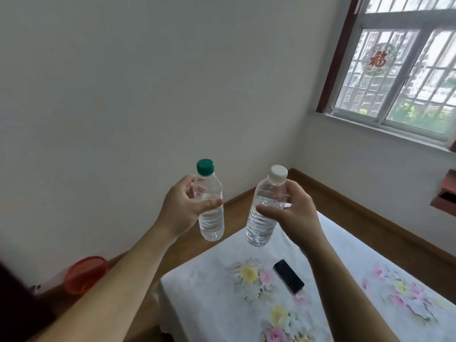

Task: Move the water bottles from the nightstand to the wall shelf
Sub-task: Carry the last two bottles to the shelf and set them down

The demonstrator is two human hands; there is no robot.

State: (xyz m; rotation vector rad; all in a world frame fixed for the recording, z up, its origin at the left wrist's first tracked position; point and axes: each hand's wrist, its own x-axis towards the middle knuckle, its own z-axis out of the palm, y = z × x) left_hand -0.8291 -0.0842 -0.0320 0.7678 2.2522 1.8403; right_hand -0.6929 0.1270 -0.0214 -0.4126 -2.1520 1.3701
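My left hand (183, 206) grips a clear water bottle with a green cap (211, 218) around its upper body, held upright in the air. My right hand (293, 211) grips a second clear water bottle with a white cap (261, 225), tilted slightly, its base toward the left. Both bottles hang above the near corner of a surface covered with a white floral cloth (222, 304). No wall shelf shows in this view.
A black phone (288, 275) lies on the floral cloth below the bottles. A red plastic basin (85, 274) sits on the floor at the lower left by the white wall. A barred window (404, 70) fills the upper right, with a reddish wooden piece (445, 193) at the right edge.
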